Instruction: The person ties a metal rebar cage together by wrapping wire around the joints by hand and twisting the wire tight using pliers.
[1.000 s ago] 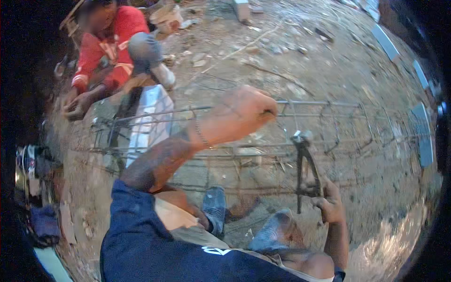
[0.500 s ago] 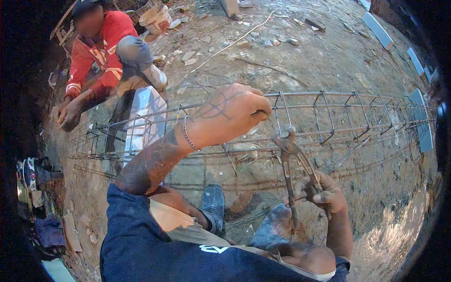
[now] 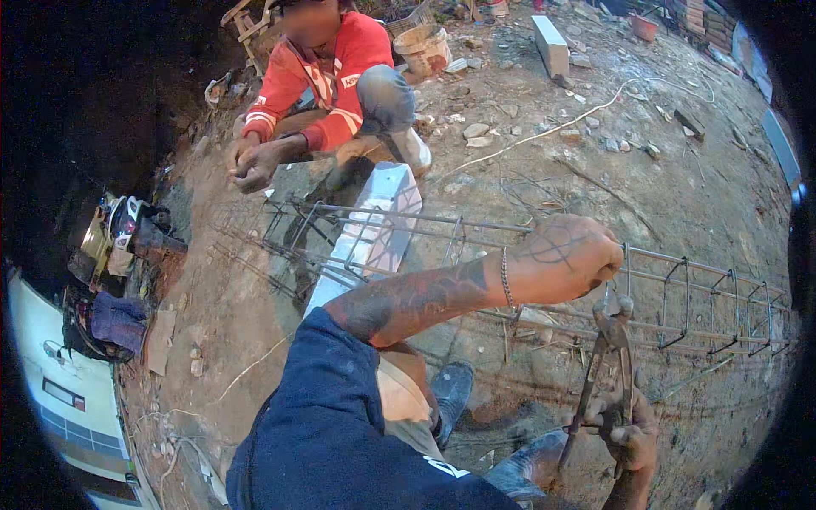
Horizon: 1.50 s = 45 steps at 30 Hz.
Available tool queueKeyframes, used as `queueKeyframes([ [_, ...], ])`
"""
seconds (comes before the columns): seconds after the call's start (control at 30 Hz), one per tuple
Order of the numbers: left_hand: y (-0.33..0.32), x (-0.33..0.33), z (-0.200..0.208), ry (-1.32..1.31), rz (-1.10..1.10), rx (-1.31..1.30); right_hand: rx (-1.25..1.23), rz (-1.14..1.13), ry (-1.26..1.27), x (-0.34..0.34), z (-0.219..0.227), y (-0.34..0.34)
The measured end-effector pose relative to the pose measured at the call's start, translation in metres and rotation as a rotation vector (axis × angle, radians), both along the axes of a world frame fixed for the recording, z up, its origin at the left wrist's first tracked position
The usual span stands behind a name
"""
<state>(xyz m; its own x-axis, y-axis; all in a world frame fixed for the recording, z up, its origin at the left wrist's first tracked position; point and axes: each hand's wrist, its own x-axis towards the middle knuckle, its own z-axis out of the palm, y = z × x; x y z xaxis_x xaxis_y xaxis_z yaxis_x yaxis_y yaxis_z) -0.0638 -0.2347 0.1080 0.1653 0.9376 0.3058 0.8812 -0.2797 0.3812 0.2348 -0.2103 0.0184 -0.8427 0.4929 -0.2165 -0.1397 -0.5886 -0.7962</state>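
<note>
My left hand (image 3: 571, 258), wearing a chain bracelet on its wrist, is closed at the upper bar of a long rebar cage (image 3: 671, 255). Its fingertips are curled under, so whatever they pinch is hidden. Below it, my right hand (image 3: 627, 432) grips a pair of rusty end-cutting pincers (image 3: 614, 336) by the handles. The handles stand partly apart, and the pincers' head points up close under my left fist, beside a stirrup of the cage. The cage is made of long bars with square stirrups and runs from left to right in front of me.
A pale block (image 3: 374, 221) lies beneath the cage's left part. Beyond it crouches a person in a red jacket (image 3: 361, 51), hands together. Behind are a dirty bucket (image 3: 422, 51), another block (image 3: 551, 47), a pale cable (image 3: 557, 127) and scattered stones. My boots (image 3: 452, 395) are below the cage.
The view has turned leftward, so the cage, the crouching person and my hands appear farther right. My left hand stays closed at the bar, and my right hand still holds the pincers.
</note>
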Motion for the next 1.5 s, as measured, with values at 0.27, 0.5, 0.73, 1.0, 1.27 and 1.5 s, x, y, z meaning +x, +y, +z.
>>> queueKeyframes([
  [0.27,0.002,0.004,-0.005,0.001,-0.014,0.079,-0.029,0.004,0.005,-0.008,-0.004,0.005],
  [0.5,0.000,0.004,-0.008,-0.003,-0.037,0.075,0.016,-0.007,-0.010,-0.003,-0.018,0.008],
  [0.73,0.007,0.009,-0.007,-0.025,-0.075,0.096,0.123,-0.040,-0.135,0.008,-0.019,0.013],
  [1.0,0.001,0.002,0.004,-0.032,-0.040,-0.020,0.051,0.144,-0.020,-0.011,-0.010,0.020],
  [1.27,0.005,0.008,0.007,-0.037,-0.070,-0.036,0.097,0.107,-0.031,0.006,-0.021,0.019],
  [1.5,0.003,0.007,0.009,-0.026,-0.078,-0.022,0.233,0.083,-0.079,0.002,-0.022,0.017],
])
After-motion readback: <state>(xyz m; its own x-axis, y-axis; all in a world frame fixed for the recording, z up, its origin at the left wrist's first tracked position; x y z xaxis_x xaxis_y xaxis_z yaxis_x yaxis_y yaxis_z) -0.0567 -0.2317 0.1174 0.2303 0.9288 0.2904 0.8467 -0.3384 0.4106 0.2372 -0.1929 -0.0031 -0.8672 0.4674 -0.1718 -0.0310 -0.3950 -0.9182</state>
